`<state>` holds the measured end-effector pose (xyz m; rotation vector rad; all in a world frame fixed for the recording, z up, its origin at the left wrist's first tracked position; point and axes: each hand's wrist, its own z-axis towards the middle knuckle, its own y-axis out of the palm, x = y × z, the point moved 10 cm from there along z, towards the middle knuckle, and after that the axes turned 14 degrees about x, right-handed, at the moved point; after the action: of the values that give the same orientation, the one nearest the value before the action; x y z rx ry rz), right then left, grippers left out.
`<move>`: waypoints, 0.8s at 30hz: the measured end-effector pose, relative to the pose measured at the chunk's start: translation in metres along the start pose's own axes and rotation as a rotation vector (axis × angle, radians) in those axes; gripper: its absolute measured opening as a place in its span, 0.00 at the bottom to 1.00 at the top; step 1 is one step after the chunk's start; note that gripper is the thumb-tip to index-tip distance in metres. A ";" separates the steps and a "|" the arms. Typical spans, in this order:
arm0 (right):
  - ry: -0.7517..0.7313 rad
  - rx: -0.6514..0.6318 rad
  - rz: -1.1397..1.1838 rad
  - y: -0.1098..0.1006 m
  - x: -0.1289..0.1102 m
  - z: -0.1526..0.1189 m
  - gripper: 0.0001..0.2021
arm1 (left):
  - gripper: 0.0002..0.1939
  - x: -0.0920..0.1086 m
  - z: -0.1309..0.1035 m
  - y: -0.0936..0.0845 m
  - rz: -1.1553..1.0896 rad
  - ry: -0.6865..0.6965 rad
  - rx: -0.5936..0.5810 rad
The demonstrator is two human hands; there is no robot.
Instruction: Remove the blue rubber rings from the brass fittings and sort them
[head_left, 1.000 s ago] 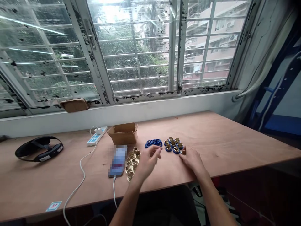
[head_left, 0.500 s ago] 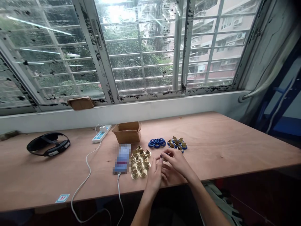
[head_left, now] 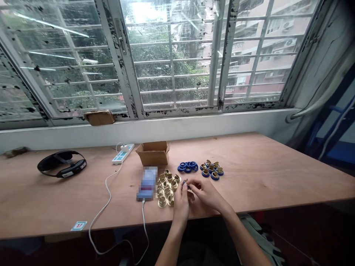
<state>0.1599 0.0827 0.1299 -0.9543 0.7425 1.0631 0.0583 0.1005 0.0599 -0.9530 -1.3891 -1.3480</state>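
My left hand [head_left: 181,201] and my right hand [head_left: 204,190] meet near the table's front edge, both pinching a small blue ring [head_left: 186,183] that my fingers partly cover. Just left of my left hand lies a heap of gold metal pieces [head_left: 167,187]. Beyond my hands is a cluster of loose blue rings [head_left: 188,166]. To its right sit several gold pieces with blue rings around them [head_left: 211,169].
An open cardboard box [head_left: 153,154] stands behind a phone [head_left: 147,183] with a white cable. Farther left are a power strip [head_left: 122,154] and a black headset [head_left: 62,164]. A numbered label [head_left: 79,226] marks the table's [head_left: 266,166] front edge.
My fingertips have come closer together around the blue ring, and my right hand has moved a little toward my left. The camera view has shifted slightly.
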 end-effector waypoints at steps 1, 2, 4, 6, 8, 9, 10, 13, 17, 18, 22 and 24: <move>0.010 -0.045 0.034 0.003 -0.001 -0.002 0.12 | 0.31 0.001 -0.001 0.000 0.033 0.018 -0.006; 0.015 -0.074 0.056 0.004 -0.003 -0.003 0.11 | 0.30 0.003 -0.002 0.000 0.072 0.038 -0.018; 0.011 -0.100 0.064 0.002 -0.005 -0.005 0.09 | 0.28 0.006 -0.004 0.001 0.157 0.091 -0.062; 0.000 -0.098 0.029 -0.003 -0.006 -0.005 0.07 | 0.25 0.010 -0.008 0.004 0.249 0.157 -0.113; -0.003 -0.088 -0.026 -0.009 -0.004 -0.005 0.06 | 0.21 0.014 -0.012 0.008 0.326 0.222 -0.151; 0.002 -0.088 -0.047 -0.011 -0.002 -0.005 0.06 | 0.20 0.016 -0.014 0.009 0.353 0.247 -0.166; 0.009 -0.092 -0.060 -0.012 -0.001 -0.005 0.05 | 0.18 0.019 -0.015 0.011 0.368 0.265 -0.181; 0.036 -0.122 -0.053 -0.012 0.004 -0.006 0.04 | 0.15 0.025 -0.019 0.017 0.378 0.276 -0.239; 0.049 -0.138 -0.057 -0.013 0.009 -0.007 0.03 | 0.12 0.028 -0.020 0.022 0.378 0.280 -0.305; 0.048 -0.141 -0.064 -0.014 0.010 -0.008 0.03 | 0.12 0.028 -0.020 0.023 0.377 0.281 -0.319; 0.063 -0.173 -0.111 -0.018 0.014 -0.011 0.06 | 0.12 0.022 -0.020 0.025 0.433 0.280 -0.346; 0.059 -0.175 -0.147 -0.019 0.014 -0.012 0.05 | 0.11 0.021 -0.021 0.025 0.466 0.290 -0.340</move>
<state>0.1816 0.0738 0.1176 -1.1768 0.6246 0.9855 0.0791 0.0808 0.0850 -1.1632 -0.6745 -1.3135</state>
